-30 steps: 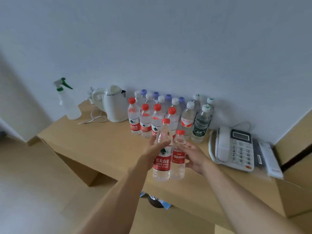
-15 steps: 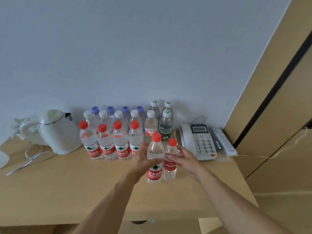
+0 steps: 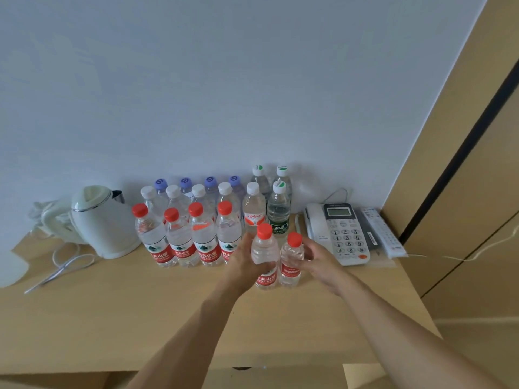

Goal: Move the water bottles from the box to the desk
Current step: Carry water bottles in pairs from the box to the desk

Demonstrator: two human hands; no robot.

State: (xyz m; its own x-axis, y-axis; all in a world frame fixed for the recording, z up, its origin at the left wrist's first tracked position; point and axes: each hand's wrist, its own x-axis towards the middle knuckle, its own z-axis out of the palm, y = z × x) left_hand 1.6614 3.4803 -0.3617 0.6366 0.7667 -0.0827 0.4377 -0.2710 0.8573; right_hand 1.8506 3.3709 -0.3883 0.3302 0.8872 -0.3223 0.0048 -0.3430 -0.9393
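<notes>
I have my left hand [image 3: 243, 265] wrapped around a taller red-capped water bottle [image 3: 263, 256] and my right hand [image 3: 318, 261] around a shorter red-capped bottle [image 3: 290, 259], both upright at, maybe on, the desk [image 3: 112, 313] before the rows of standing bottles [image 3: 202, 234] along its back edge. The box is out of view, so I can't tell how many remain.

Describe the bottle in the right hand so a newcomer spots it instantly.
Start at the white desk phone on the desk. Just left of it, two red-capped bottles stand in front of the rows. The right hand holds the shorter bottle, nearer the phone; its neighbour stands taller.
</notes>
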